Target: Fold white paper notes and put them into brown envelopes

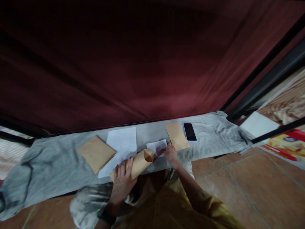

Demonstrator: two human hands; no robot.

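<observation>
My left hand [122, 179] is closed around a brown envelope [139, 163] that bulges open at its mouth, held just above the grey cloth [54, 171]. My right hand [169, 152] rests with its fingers pinched on a small folded white paper [156, 147] lying on the cloth, right beside the envelope's open end. A sheet of white paper [121, 143] lies under and left of the envelope.
A flat brown envelope [96, 153] lies at the left, another brown envelope [177, 135] to the right, next to a black phone [190, 131]. A dark red curtain [143, 63] hangs behind. Tiled floor [238, 184] and a white sheet [258, 124] lie right.
</observation>
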